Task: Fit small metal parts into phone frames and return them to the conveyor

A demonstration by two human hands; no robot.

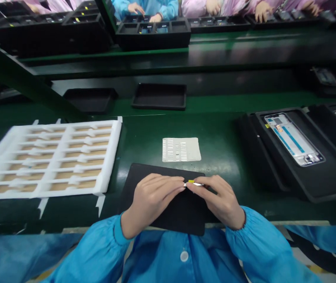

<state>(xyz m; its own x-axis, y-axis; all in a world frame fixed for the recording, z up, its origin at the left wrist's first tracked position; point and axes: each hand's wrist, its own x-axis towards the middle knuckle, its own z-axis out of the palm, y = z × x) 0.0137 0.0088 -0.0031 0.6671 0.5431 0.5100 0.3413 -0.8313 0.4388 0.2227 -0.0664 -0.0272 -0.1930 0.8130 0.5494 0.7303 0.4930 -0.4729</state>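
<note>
Both of my hands meet above a black mat (182,212) at the table's front edge. Between them is a thin silver-edged piece with a yellow tab (191,181); it looks like a phone frame seen edge-on, mostly hidden by the fingers. My left hand (153,198) is closed, its fingertips pressed together at the left end of the piece. Fingers and thumb of my right hand (219,198) pinch its right part. Just beyond the mat lies a pale sheet (193,149) bearing rows of small shiny strips.
On the left sits a white foam tray (62,157) with many slots. At right, black trays hold a phone frame (294,138) with blue strips. An empty black tray (159,96) lies farther back. Across the bench, co-workers' hands (136,8) are over black boxes (153,40).
</note>
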